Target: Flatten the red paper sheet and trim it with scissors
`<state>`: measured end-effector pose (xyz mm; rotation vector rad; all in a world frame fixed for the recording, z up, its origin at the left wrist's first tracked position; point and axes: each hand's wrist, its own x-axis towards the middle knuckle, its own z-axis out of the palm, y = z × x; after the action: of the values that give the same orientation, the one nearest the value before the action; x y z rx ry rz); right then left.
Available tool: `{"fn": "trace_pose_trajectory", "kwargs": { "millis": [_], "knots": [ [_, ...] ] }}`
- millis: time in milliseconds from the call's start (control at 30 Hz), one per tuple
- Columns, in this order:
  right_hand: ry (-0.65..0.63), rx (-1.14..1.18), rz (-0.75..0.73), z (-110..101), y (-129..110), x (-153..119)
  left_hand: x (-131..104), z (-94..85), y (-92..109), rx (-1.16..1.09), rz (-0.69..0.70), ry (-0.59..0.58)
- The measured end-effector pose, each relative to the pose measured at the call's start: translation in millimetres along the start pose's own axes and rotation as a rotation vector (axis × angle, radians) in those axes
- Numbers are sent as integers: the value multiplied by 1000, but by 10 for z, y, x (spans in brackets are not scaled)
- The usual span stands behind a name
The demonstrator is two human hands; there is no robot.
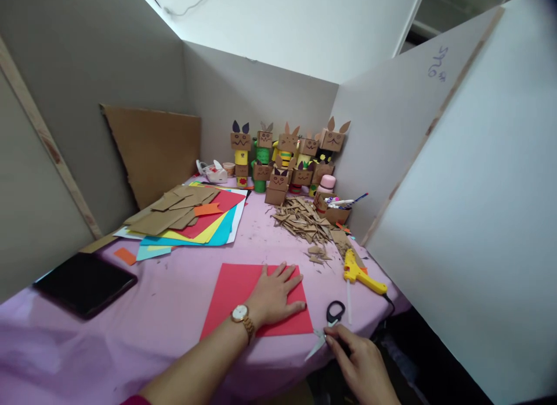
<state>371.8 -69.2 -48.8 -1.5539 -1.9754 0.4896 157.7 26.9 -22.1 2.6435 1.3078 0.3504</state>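
Note:
My left hand (274,297) lies flat with fingers spread on a sheet of red paper (235,289) near the table's front edge. A watch (239,314) is on that wrist. Just right of the paper's lower right corner, my right hand (354,358) pinches a pair of scissors (335,313) near where the blades cross. One black handle loop shows; the other seems hidden by my fingers. The scissor blades are spread apart, with one tip close to the paper's corner and the other towards the table edge.
A yellow glue gun (359,272) with a glue stick lies at right. Cardboard scraps (302,219) are heaped behind, before several cardboard animal figures (278,181). Coloured sheets (221,234) under cardboard pieces (163,216) and a black tablet-like slab (87,284) lie left. Partitions surround the table.

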Motion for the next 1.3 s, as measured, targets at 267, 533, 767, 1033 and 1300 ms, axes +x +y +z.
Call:
{"fn": "trace_pose_trajectory", "kwargs": {
  "millis": [267,533,767,1033,1300],
  "knots": [
    [-7,-1,-3,6,14,14,-35,-106,134,-22,121,-17],
    [-39,-33,-1,-25,1,6,-87,-16,220,-61,242,-95],
    [-38,-28,-31,-51,-27,21,-33,-24,112,-50,235,-110],
    [-23,-10,-39,-11,34,0,3,-31,-48,-25,138,-63],
    [-32,-22,-39,-11,13,-22,-11,-16,-10,-8,124,-49]
  ]
}}
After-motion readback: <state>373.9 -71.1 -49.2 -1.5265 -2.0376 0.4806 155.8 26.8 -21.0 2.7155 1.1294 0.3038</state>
